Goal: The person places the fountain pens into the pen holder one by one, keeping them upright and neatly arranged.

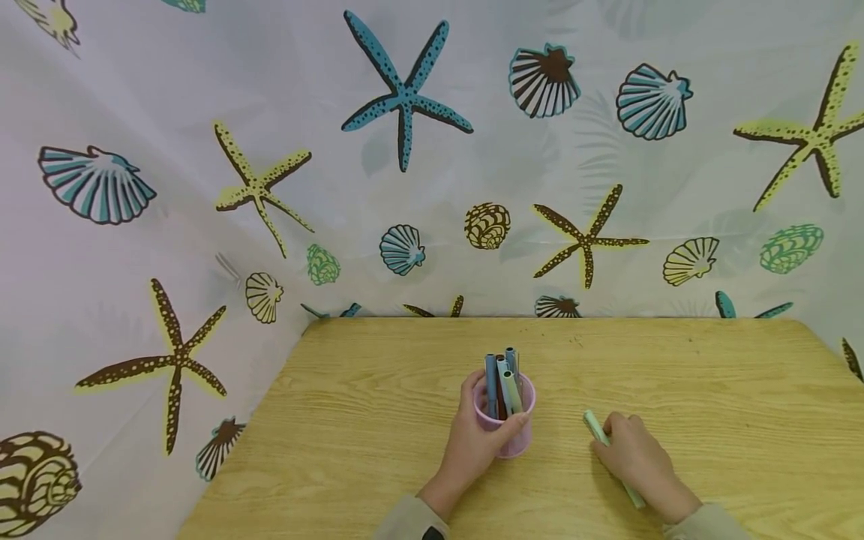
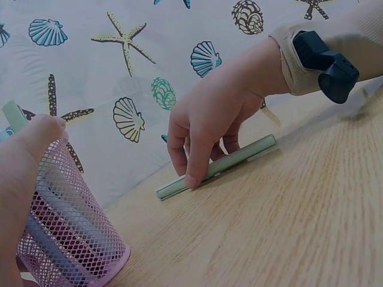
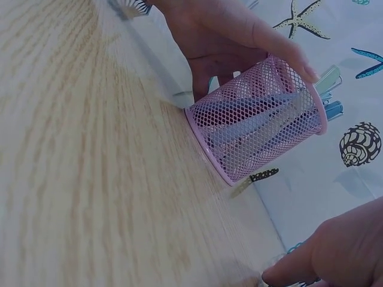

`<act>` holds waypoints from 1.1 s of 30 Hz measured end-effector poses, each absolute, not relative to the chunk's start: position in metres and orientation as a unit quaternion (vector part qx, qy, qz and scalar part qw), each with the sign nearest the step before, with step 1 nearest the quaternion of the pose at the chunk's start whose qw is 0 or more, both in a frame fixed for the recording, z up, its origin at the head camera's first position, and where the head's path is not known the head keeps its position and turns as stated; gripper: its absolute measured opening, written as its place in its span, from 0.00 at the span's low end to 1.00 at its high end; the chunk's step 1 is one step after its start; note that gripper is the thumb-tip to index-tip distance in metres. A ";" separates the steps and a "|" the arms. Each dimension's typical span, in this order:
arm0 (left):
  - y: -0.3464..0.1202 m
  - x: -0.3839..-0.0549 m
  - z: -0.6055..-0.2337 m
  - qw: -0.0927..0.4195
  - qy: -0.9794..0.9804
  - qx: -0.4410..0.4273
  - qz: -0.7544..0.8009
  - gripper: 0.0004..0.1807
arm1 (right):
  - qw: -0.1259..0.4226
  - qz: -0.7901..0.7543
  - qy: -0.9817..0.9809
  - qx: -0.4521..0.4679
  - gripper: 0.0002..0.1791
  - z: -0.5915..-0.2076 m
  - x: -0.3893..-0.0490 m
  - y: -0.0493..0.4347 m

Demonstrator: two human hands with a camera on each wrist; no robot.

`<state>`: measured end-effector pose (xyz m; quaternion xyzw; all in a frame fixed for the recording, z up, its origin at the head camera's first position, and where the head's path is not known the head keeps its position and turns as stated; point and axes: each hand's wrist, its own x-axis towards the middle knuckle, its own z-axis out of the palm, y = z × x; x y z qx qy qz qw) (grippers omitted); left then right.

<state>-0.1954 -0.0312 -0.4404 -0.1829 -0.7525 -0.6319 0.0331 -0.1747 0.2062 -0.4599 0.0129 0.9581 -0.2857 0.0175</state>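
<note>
My left hand [image 1: 466, 446] grips a pink mesh pen cup [image 1: 518, 439], fingers around its far side and thumb across the near rim. Several pens [image 1: 491, 379] stand in the cup, in blue, light blue, dark red and pale green. To the right, my right hand [image 1: 637, 454] pinches a pale green pen [image 1: 594, 424] between thumb and fingers. In the left wrist view that pen [image 2: 245, 154] lies along the tabletop under the fingers. The right wrist view shows the cup [image 3: 257, 122] with its base at the wood, while the pen is mostly hidden there.
Both hands work over a light wooden table [image 1: 378, 390]. A white curtain [image 1: 459, 150] printed with starfish and shells hangs behind it and along the left side. A dark wrist device [image 2: 326, 63] sits over the right sleeve.
</note>
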 end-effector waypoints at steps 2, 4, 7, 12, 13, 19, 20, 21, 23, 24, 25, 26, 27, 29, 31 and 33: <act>-0.031 -0.195 -0.440 0.033 -0.753 -0.182 -0.632 0.43 | 0.016 -0.284 0.959 0.014 0.14 -0.460 -0.175 0.206; -0.031 -0.195 -0.440 0.031 -0.753 -0.180 -0.632 0.43 | 0.013 -0.279 0.960 0.015 0.14 -0.460 -0.176 0.206; -0.031 -0.196 -0.441 0.030 -0.755 -0.176 -0.631 0.43 | 0.011 -0.275 0.961 0.017 0.13 -0.459 -0.176 0.205; -0.031 -0.196 -0.441 0.029 -0.756 -0.173 -0.631 0.43 | 0.009 -0.276 0.961 0.018 0.12 -0.458 -0.177 0.205; -0.031 -0.196 -0.441 0.029 -0.755 -0.174 -0.631 0.43 | 0.009 -0.278 0.960 0.018 0.13 -0.458 -0.177 0.205; -0.031 -0.199 -0.445 0.033 -0.754 -0.179 -0.631 0.43 | 0.002 -0.305 0.952 0.018 0.15 -0.458 -0.179 0.205; -0.031 -0.202 -0.450 0.035 -0.757 -0.177 -0.628 0.43 | 0.000 -0.311 0.950 0.018 0.15 -0.458 -0.179 0.204; -0.031 -0.202 -0.450 0.035 -0.757 -0.177 -0.628 0.43 | -0.003 -0.314 0.949 0.019 0.15 -0.458 -0.179 0.204; -0.031 -0.202 -0.450 0.036 -0.759 -0.176 -0.626 0.42 | -0.009 -0.321 0.947 0.019 0.16 -0.458 -0.179 0.203; -0.031 -0.201 -0.449 0.037 -0.759 -0.176 -0.626 0.42 | -0.012 -0.325 0.945 0.020 0.16 -0.457 -0.179 0.202; -0.031 -0.200 -0.448 0.037 -0.760 -0.176 -0.624 0.42 | -0.016 -0.329 0.944 0.021 0.16 -0.457 -0.179 0.201; -0.031 -0.198 -0.444 0.033 -0.760 -0.174 -0.625 0.43 | -0.020 -0.333 0.943 0.021 0.16 -0.457 -0.179 0.201; -0.032 -0.195 -0.440 0.030 -0.759 -0.174 -0.626 0.42 | -0.024 -0.337 0.941 0.021 0.17 -0.456 -0.179 0.200; -0.032 -0.195 -0.439 0.030 -0.761 -0.173 -0.625 0.42 | -0.031 -0.348 0.937 0.020 0.17 -0.455 -0.178 0.199; -0.032 -0.195 -0.439 0.029 -0.761 -0.173 -0.625 0.42 | -0.040 -0.354 0.934 0.020 0.17 -0.454 -0.179 0.198; -0.032 -0.194 -0.439 0.030 -0.762 -0.172 -0.624 0.42 | -0.048 -0.359 0.932 0.020 0.17 -0.454 -0.179 0.197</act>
